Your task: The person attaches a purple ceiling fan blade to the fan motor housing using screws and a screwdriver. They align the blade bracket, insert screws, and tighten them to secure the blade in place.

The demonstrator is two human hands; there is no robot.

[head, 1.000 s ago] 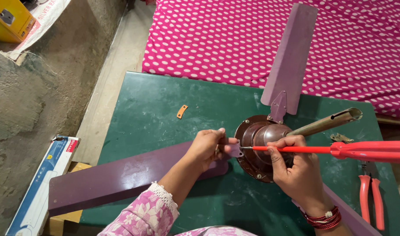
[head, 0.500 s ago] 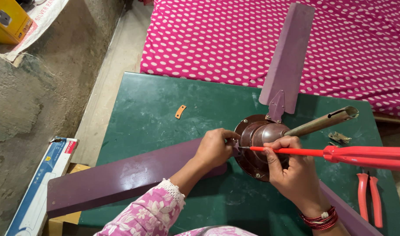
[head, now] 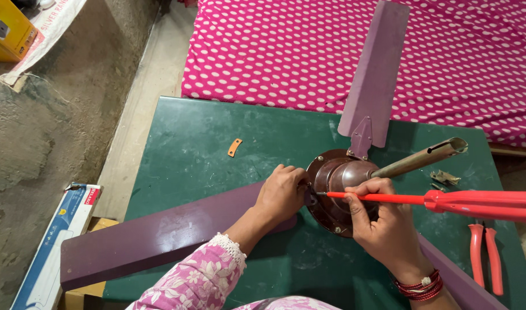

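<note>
The fan's brown motor housing (head: 337, 178) looks like glossy painted metal, its purple blades (head: 159, 235) smooth and matt, the screwdriver (head: 447, 201) glossy red plastic, the green desk (head: 205, 155) scuffed and dull, the bed's pink dotted cloth (head: 286, 51) soft.

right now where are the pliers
In the head view, the red-handled pliers lie on the green table at its far right edge, just below the red screwdriver and beside the right hand.

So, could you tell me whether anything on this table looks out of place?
A small orange metal strip lies alone on the green table, away from the fan hub. Loose metal bits sit beside the rod.
</note>
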